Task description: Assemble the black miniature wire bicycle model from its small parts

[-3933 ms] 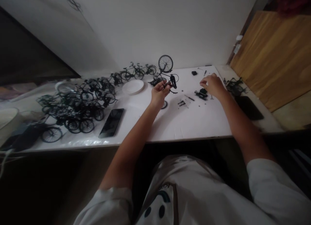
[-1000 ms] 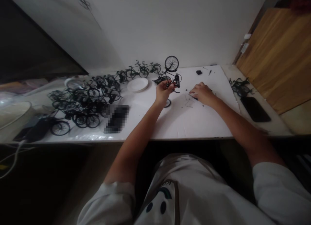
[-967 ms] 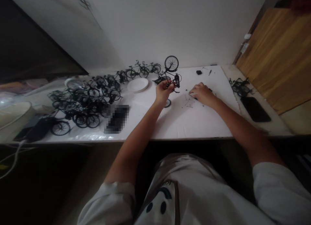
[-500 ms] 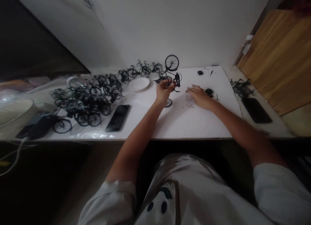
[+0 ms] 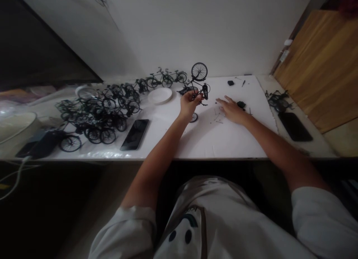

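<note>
The left hand [image 5: 188,103] has its fingers closed around a one-wheeled model bicycle [image 5: 205,90], held over the worktop [image 5: 229,143] at far middle. Rightward, the right hand [image 5: 233,111] spreads its fingers beside small loose parts [image 5: 216,117].

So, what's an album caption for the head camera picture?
Left hand holds a one-wheeled model bicycle frame; right hand spreads near small loose parts, clustered bicycles leftward.

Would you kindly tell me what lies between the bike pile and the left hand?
In the head view, the white plate lies between the bike pile and the left hand.
</note>
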Demonstrator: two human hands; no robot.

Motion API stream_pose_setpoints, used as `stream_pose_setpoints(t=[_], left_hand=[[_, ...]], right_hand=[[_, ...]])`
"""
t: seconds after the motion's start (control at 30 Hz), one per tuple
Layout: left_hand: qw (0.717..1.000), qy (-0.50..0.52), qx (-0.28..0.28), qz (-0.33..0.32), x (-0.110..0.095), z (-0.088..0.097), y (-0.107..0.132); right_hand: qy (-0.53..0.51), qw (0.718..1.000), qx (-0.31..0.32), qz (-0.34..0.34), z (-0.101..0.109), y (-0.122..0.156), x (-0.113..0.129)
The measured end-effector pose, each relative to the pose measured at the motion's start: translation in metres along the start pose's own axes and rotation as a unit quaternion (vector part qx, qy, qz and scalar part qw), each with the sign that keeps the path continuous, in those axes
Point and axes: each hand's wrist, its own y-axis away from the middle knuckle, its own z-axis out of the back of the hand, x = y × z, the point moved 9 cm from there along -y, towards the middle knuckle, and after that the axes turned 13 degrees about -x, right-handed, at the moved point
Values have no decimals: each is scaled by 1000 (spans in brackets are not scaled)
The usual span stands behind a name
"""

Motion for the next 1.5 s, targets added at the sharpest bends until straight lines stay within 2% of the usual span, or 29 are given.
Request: stream_pose_setpoints(t=[0.23, 0.4, 0.5, 0.73, 0.83, 1.1, 1.23, 1.33, 1.5], left_hand=[[1000, -10, -11, 6, 1, 4, -6], [1000, -20, -21, 4, 9, 13, -19], [999, -36, -27, 3, 18, 17, -24], [998, -56, -9, 20, 37, 9, -17], [999, -27, -6, 36, 36, 4, -11], [999, -6, -13, 37, 26, 5, -11], [999, -6, -18, 41, 29, 7, -13], [999, -12, -19, 34, 30, 7, -15], [1000, -12, -16, 18, 30, 8, -20]], right_hand=[[-5, 1000, 11, 11, -2, -2, 5], [43, 997, -52, 35, 9, -10, 9], [67, 995, -56, 47, 12, -12, 11], [30, 997, -54, 46, 11, -12, 10], [11, 998, -50, 46, 7, -12, 9], [61, 992, -86, 67, 7, -9, 11], [-30, 993, -78, 87, 11, -9, 26], [-105, 983, -90, 122, 19, -5, 44], [-135, 970, -93, 178, 21, 3, 72]])
